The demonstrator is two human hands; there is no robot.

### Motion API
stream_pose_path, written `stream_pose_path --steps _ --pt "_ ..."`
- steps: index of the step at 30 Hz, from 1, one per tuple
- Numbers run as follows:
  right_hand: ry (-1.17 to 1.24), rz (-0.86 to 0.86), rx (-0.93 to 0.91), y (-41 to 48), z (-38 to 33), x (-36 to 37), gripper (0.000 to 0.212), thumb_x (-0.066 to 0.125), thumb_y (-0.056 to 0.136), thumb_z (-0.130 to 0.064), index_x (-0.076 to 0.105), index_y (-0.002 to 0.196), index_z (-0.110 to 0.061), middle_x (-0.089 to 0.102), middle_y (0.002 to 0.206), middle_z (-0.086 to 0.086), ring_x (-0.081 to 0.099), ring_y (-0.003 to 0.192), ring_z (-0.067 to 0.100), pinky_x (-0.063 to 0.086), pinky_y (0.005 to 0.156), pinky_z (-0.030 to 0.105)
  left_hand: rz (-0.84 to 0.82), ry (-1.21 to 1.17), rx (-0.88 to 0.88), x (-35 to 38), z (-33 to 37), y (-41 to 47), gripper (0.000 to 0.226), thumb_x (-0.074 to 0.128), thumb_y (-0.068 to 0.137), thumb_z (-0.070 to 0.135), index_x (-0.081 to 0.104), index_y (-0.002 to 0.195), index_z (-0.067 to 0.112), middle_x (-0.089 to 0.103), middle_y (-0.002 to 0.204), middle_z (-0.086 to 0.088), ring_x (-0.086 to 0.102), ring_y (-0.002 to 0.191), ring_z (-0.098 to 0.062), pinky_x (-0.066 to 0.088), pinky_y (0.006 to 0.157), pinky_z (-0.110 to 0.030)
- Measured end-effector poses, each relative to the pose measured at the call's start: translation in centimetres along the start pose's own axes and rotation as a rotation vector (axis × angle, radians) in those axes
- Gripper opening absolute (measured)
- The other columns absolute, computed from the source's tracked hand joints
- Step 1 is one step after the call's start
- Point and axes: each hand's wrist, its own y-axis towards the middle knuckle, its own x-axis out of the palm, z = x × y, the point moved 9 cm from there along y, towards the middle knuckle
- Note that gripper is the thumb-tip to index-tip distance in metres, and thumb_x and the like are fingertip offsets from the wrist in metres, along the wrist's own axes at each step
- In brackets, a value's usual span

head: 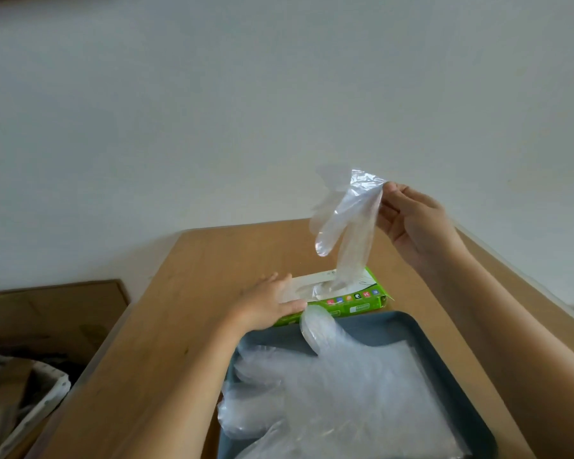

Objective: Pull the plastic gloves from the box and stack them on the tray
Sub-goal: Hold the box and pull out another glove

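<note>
One plastic glove [348, 223] hangs in the air above the table [179, 326], pinched at its cuff between the thumb and fingertips of the right hand [415, 223]. Its lower end reaches into the slot of the one green box [355, 301]. The left hand [265, 303] rests flat on the box's left part, fingers straight. Just near of the box sits one grey tray [444, 346] holding a pile of clear gloves [338, 392], too overlapped to count.

Domestic setting, probably a home: plain wooden bench [179, 326] against a bare white wall [212, 111], with a cluttered fabric-lined basket [43, 397] down left of the left-hand fingers [280, 282].
</note>
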Motion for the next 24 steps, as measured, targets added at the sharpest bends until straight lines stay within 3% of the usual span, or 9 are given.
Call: stream_pose_path --steps 2,5,7,10,12,15,16,20,24 --pt "0.031 -0.07 0.07 -1.4 -0.2 1.4 0.018 0.041 0.099 -0.01 0.056 0.095 -0.002 0.066 0.079 0.005 0.065 0.069 0.012 0.057 0.069 0.022 0.044 -0.279 0.024 -1.5 1.3 -1.3 0.076 0.024 0.084 0.071 0.032 0.147 0.029 0.028 0.156 0.004 0.021 0.145 -0.016 0.012 0.118 -0.038" --pt "0.033 -0.165 0.144 -3.7 0.2 3.0 0.017 0.042 0.097 -0.011 0.056 0.091 -0.004 0.066 0.078 0.006 0.066 0.069 0.013 0.057 0.067 0.022 0.114 -0.692 0.083 -4.1 3.6 -3.9 0.069 0.013 0.079 0.08 0.057 0.118 0.044 0.06 0.12 0.018 0.052 0.115 -0.007 0.027 0.111 -0.03" --pt "0.004 -0.221 0.148 -5.2 0.5 3.6 0.012 0.047 0.09 -0.015 0.054 0.086 -0.006 0.064 0.075 0.005 0.063 0.065 0.012 0.055 0.063 0.021 0.136 -0.902 0.199 -5.2 5.5 -5.4 0.084 0.013 0.076 0.079 0.06 0.125 0.029 0.071 0.102 0.008 0.061 0.106 -0.014 0.041 0.1 -0.028" --pt "-0.027 -0.273 0.131 -6.9 0.9 3.8 0.01 0.05 0.086 -0.016 0.05 0.084 -0.007 0.06 0.071 0.004 0.059 0.061 0.012 0.052 0.06 0.019 -0.023 -1.26 0.329 -5.1 8.4 -6.4 0.103 0.027 0.07 0.083 0.056 0.129 0.004 0.067 0.12 -0.013 0.057 0.121 -0.028 0.038 0.108 -0.036" --pt "-0.024 -0.282 0.117 -7.7 0.8 3.7 0.009 0.05 0.087 -0.016 0.05 0.083 -0.008 0.058 0.071 0.004 0.056 0.059 0.011 0.05 0.059 0.019 0.003 -1.284 0.353 -5.1 8.8 -6.9 0.089 0.05 0.071 0.08 0.058 0.118 0.005 0.06 0.121 -0.014 0.054 0.116 -0.031 0.035 0.105 -0.039" --pt "-0.022 -0.313 0.111 -9.1 0.7 3.5 0.011 0.05 0.09 -0.015 0.054 0.081 -0.012 0.055 0.072 0.005 0.052 0.06 0.013 0.048 0.059 0.02 0.17 -1.265 0.285 -5.5 8.3 -8.0 0.074 0.079 0.065 0.062 0.061 0.11 0.005 0.051 0.104 -0.011 0.045 0.096 -0.027 0.034 0.089 -0.04" --pt "-0.019 -0.326 0.122 -9.5 0.8 3.5 0.011 0.053 0.091 -0.016 0.056 0.081 -0.013 0.055 0.072 0.005 0.053 0.06 0.014 0.049 0.059 0.021 0.199 -1.305 0.282 -5.5 8.6 -8.5 0.066 0.08 0.068 0.051 0.064 0.107 -0.001 0.057 0.099 -0.014 0.052 0.093 -0.026 0.038 0.088 -0.04" --pt "-0.065 -0.401 0.206 -11.7 1.3 3.6 0.027 0.079 0.075 -0.033 0.062 0.082 -0.013 0.061 0.076 0.007 0.059 0.064 0.016 0.053 0.062 0.023 0.358 -1.269 0.273 -6.5 9.1 -11.0 0.019 0.069 0.084 0.023 0.071 0.095 0.008 0.073 0.097 -0.013 0.069 0.093 -0.025 0.051 0.085 -0.039" --pt "-0.325 -0.418 0.315 -13.0 0.9 3.2 0.043 0.056 0.087 -0.039 0.061 0.107 -0.002 0.069 0.103 0.011 0.068 0.09 0.023 0.054 0.077 0.028 0.558 -0.807 0.318 -9.1 10.0 -13.7 0.019 0.057 0.091 0.016 0.069 0.075 0.016 0.068 0.064 0.006 0.065 0.063 -0.008 0.05 0.06 -0.019"
